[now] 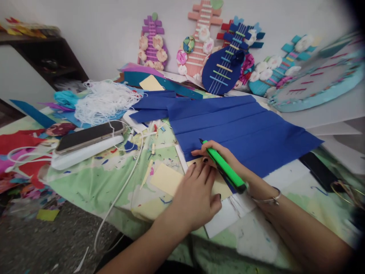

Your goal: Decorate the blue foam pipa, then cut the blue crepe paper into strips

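A wide sheet of creased blue paper [228, 121] lies across the table in front of me. My right hand [224, 156] is wrapped round a bright green cutter [225, 167], its dark tip pointing up and left over the sheet's near edge. Beside it, my left hand [196, 192] lies flat with fingers spread, over a cream paper piece [224, 185] at that same edge. White boards [221, 219] show beneath the paper. Another cream piece [167, 179] is left of my left hand.
A phone [89, 137] rests on a white box [88, 152] at left, with a white cable [125, 186] trailing off the table. Behind are tangled white string [105, 101] and decorated paper instruments [224, 70]. A black object [321, 171] lies at right.
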{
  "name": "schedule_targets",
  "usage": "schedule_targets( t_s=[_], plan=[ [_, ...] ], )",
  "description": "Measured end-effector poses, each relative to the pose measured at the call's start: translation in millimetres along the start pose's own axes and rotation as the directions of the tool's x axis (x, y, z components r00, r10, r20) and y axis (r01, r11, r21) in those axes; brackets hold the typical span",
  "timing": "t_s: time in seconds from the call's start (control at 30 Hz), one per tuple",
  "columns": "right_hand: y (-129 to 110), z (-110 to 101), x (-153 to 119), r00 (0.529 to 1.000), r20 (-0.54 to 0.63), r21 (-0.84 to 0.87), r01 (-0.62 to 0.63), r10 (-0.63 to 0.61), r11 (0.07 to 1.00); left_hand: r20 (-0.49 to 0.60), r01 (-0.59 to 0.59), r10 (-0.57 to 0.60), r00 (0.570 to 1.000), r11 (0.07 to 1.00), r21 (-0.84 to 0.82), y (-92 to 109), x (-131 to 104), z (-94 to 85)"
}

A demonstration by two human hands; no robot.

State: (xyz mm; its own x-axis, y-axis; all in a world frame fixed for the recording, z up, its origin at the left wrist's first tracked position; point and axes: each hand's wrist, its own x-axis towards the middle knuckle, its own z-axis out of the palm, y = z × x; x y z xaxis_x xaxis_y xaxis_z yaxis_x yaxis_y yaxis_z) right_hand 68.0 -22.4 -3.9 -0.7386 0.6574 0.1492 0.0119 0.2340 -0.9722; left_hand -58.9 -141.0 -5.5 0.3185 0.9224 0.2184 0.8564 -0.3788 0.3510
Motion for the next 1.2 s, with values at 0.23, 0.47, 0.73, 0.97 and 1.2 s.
schedule_targets(
  t_s=[0.23, 0.47, 0.73, 0.97, 1.2],
  plan=[
    [-4.6, -8.6, 4.1, 0.998, -0.043, 0.316, 0.049, -0.038, 0.948, 0.035, -0.027, 0.025, 0.999, 0.996, 0.081, -2.7, -0.6, 5.2],
    [0.3, -9.6, 6.0, 0.997, -0.059, 0.361, 0.067, -0.048, 0.930, 0.044, -0.043, 0.037, 0.998, 0.990, 0.138, -2.4, -0.5, 4.9],
    [-3.1, -9.9, 5.1, 0.996, -0.057, 0.416, 0.087, -0.070, 0.905, 0.033, -0.068, 0.063, 0.997, 0.985, 0.160, -3.1, -0.3, 4.1],
    [1.3, -10.0, 9.3, 0.990, -0.086, 0.480, 0.141, -0.113, 0.866, 0.030, -0.088, 0.084, 0.996, 0.979, 0.184, -3.7, -0.8, 3.7],
    [0.0, -8.9, 9.7, 0.988, -0.133, 0.492, 0.133, -0.077, 0.860, 0.026, -0.090, 0.087, 0.996, 0.976, 0.198, -3.8, -0.9, 4.6]
  ],
)
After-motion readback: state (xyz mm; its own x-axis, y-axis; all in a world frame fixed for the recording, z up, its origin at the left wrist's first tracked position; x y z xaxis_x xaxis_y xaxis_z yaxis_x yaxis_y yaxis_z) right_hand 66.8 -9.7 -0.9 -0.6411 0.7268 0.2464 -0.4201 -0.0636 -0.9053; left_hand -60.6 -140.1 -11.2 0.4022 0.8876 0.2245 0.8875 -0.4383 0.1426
